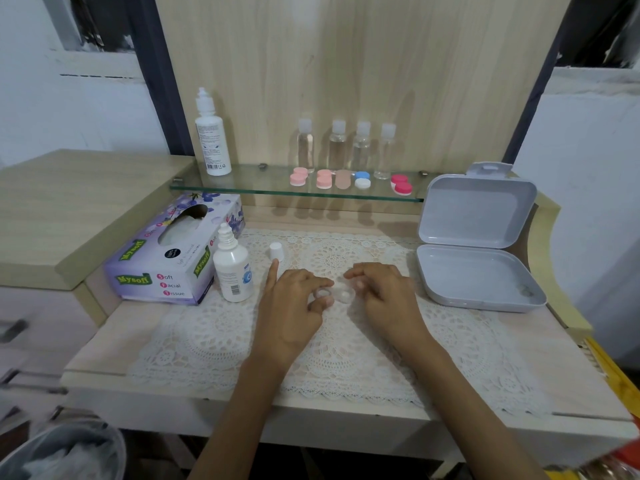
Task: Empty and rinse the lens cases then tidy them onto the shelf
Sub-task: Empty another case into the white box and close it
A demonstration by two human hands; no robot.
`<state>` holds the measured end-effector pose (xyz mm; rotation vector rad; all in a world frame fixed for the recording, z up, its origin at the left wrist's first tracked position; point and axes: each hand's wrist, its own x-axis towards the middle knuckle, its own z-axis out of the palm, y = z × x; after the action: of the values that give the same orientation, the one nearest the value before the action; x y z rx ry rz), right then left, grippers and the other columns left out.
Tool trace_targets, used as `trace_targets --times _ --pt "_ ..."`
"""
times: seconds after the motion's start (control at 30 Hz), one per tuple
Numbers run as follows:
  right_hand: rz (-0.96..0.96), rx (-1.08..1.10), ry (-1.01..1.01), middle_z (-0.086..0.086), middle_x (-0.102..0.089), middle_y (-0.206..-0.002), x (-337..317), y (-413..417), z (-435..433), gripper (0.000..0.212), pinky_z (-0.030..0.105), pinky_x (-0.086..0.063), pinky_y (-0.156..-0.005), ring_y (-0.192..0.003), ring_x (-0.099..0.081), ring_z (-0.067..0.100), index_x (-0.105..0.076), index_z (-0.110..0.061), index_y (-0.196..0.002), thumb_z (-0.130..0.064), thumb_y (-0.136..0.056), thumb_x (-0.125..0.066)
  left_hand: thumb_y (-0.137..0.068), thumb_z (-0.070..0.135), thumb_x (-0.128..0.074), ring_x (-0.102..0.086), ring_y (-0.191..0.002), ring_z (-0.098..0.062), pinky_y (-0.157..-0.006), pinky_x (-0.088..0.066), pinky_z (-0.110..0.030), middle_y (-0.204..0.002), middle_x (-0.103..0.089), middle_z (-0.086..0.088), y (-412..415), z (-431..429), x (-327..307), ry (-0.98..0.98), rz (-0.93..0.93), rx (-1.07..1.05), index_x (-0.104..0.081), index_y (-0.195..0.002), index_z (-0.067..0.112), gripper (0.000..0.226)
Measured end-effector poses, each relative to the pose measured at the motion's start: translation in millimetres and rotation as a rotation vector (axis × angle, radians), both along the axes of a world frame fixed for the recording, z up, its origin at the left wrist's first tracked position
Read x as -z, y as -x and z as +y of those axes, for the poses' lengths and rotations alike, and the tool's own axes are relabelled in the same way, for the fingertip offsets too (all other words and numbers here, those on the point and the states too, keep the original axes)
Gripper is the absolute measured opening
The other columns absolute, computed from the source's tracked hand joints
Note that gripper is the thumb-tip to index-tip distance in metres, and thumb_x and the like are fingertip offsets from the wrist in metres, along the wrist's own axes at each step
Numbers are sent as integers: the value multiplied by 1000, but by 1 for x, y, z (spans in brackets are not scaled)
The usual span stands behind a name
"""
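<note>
So both hands are on one clear lens case [335, 293] sitting on the lace mat [346, 341] in the middle of the table [104, 344]. The left hand [294, 306] has its grip pinched around the left cup, index finger sticking out toward a loose white cap [277, 251]. The right hand [384, 292] has its fingers curled in on the right cup; looks like a pinch too, but I can't quite tell whether it's gripping a lid or just steadying the case.

Progress-wise, I'd say most of it is done: five coloured cases [323, 179] are already lined up on the glass shelf [277, 190] in front of four small clear bottles [346, 147], next to a tall white bottle [212, 133] whose label is too small to read. The grey box [478, 271] lies open and looks nearly empty. So this clear case seems to be the last one, still needing a rinse and shelving.

Readable stuff: the tissue box [166, 258] says "Mysoft" and "Soft Facial Tissue". The solution bottle [232, 268] beside it, uncapped, has a barcode, the rest unreadable.
</note>
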<state>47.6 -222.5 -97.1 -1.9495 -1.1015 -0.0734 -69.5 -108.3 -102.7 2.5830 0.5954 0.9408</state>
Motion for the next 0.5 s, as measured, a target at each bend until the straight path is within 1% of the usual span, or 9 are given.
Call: trace_targets --times 0.07,0.1,0.17,0.23,0.3,0.37,0.43,0.5 --pt "28 -28 42 -16 -60 -117 -2 0 0 22 44 -33 -103 -116 -45 10 -69 -30 -100 -32 -81 -58 -83 27 -71 -58 -101 -8 -119 -4 -38 -93 -67 8 0 0 0 -8 14 0 -72 -104 23 22" --pt "10 -25 95 -14 -57 -124 -2 -1 0 24 39 -28 -105 -120 -42 9 -69 -30 -102 -38 -81 -61 -83 27 -70 -57 -102 -8 -119 -4 -38 -94 -67 9 1 0 0 -12 19 0 -72 -105 24 22" --pt "-58 -11 177 -15 -52 -130 0 -2 1 25 28 -20 -100 -124 -37 6 -69 -29 -105 -35 -82 -67 -84 27 -69 -56 -104 -7 -119 -3 -36 -96 -66 8 1 -1 -1 -7 21 1 -71 -107 24 23" --pt "-82 -3 188 -15 -51 -129 2 -3 1 25 24 -17 -95 -123 -37 6 -69 -27 -106 -31 -81 -69 -85 28 -67 -54 -106 -5 -119 -3 -36 -99 -65 9 2 -1 -1 3 25 7 -69 -111 25 25" --pt "-77 0 175 -13 -53 -126 3 -4 1 25 24 -18 -94 -121 -38 7 -70 -25 -105 -30 -81 -71 -88 28 -64 -52 -111 -4 -120 -4 -35 -108 -63 10 2 -1 -1 5 34 17 -66 -116 26 28" --pt "-85 4 164 -11 -55 -123 3 -5 1 24 26 -23 -97 -118 -41 9 -71 -23 -103 -30 -80 -73 -91 30 -59 -44 -124 -5 -120 -5 -34 -126 -56 8 2 -1 0 16 56 13 -58 -127 25 36" --pt "-83 13 141 -9 -57 -118 3 -5 0 22 31 -29 -100 -115 -44 11 -71 -20 -100 -29 -79 -74 -96 31 -51 -27 -139 -8 -120 -5 -34 -146 -40 4 3 -2 0 24 127 3 -45 -139 22 45" --pt "-66 15 108 -8 -59 -113 3 -4 0 19 35 -34 -101 -112 -46 12 -71 -18 -96 -26 -79 -74 -100 33 -40 -9 -146 -9 -120 0 -34 -157 -21 3 2 -3 0 16 232 1 -29 -148 19 50"
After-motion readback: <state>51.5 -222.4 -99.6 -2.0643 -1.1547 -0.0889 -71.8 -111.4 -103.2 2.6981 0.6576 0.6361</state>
